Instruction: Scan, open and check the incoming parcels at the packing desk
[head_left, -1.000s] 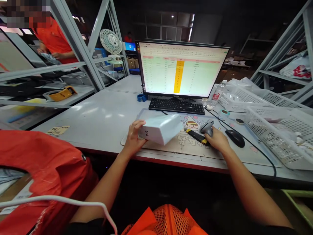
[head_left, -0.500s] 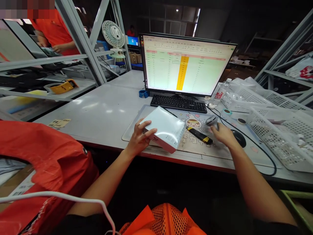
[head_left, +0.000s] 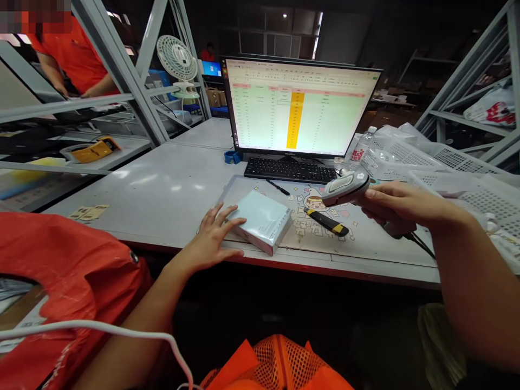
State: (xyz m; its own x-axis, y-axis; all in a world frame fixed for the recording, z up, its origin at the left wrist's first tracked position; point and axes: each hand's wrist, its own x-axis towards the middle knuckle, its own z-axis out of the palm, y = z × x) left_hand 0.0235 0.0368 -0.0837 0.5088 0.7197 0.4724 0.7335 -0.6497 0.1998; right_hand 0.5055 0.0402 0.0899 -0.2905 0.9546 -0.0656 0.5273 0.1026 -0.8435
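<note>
A pale blue box (head_left: 262, 216) lies flat on the printed desk mat (head_left: 300, 238) near the table's front edge. My left hand (head_left: 215, 235) is at its left side, fingers spread, the fingertips at the box's edge without wrapping round it. My right hand (head_left: 396, 208) is closed around the handle of a grey barcode scanner (head_left: 347, 187), raised above the right part of the mat with its head pointing left. A black and yellow utility knife (head_left: 327, 222) rests on the mat between the box and the scanner. Behind the box lies a black pen (head_left: 278, 187).
A monitor (head_left: 298, 108) with a spreadsheet and a keyboard (head_left: 289, 170) stand behind the mat. White baskets (head_left: 459, 189) and a bottle (head_left: 363, 146) are at the right. A blue tape roll (head_left: 232, 157) sits left of the keyboard. A red bag (head_left: 73, 271) is at the left.
The box has come down from a tilted hold to lying on the mat, and my left hand has loosened. My right hand has lifted the scanner from the mat towards me.
</note>
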